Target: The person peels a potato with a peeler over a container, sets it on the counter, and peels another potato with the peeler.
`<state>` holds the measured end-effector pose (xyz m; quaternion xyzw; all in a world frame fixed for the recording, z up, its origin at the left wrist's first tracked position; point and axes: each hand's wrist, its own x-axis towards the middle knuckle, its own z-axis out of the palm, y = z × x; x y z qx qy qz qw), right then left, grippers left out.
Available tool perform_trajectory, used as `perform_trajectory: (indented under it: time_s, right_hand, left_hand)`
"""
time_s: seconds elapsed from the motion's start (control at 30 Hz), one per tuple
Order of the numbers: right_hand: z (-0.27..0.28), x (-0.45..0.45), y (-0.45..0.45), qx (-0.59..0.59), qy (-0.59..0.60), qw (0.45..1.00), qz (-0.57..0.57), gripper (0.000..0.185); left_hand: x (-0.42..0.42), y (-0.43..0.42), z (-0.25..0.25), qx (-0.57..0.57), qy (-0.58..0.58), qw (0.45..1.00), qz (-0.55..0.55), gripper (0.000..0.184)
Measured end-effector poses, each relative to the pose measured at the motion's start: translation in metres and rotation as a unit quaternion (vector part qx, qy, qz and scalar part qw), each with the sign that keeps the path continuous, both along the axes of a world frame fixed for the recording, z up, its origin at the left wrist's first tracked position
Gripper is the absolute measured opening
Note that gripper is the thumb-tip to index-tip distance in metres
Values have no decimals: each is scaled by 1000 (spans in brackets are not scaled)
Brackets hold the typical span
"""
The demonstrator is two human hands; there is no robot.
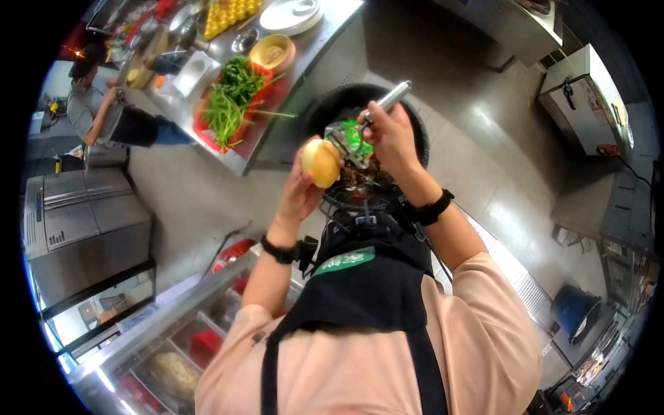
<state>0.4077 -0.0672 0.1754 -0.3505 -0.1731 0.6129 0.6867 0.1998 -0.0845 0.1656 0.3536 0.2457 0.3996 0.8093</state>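
Note:
My left hand (302, 188) is wrapped round a pale yellow, rounded piece of produce (322, 164), held in front of my apron. My right hand (389, 131) grips a peeler with a shiny metal handle (395, 95), which points up and to the right. The peeler's head lies close to the yellow piece, but I cannot tell whether they touch. Below both hands stands a black bin (420, 131) with dark scraps and something green and shiny in it.
A steel table (297, 66) at the upper left bears a red basket (253, 123) of leafy greens, bowls and plates. A person (104, 111) stands beyond it. Food containers (173, 370) are at the lower left, a white cabinet (577, 104) at the right.

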Motion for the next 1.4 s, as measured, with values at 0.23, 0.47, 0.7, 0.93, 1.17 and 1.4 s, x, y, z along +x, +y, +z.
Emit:
perform_trajectory:
  time_s: [0.23,0.47,0.7,0.93,1.17,1.4]
  right_hand:
    - [11,-8,-11,34,-39,998,28,27]
    - [19,-18,-14,59,-43,996,43,27]
    - [23,-29,-21,88,-77,993,-4,28]
    - [-14,-7,4,34,-148,986,-62,25]
    - [17,-3,-12,31,-18,998,47,25]
    - [16,-14,-12,64,-36,995,67,28]
  left_hand:
    - [-4,3,-2,-82,-31,996,2,69]
    - [-1,0,2,-97,-19,995,9,58]
    - [0,0,-10,-94,-25,994,41,51]
    - [-1,-2,0,-31,-9,992,124,56]
    - [1,1,12,-60,3,997,38,70]
    - [-1,-2,1,-61,29,998,19,71]
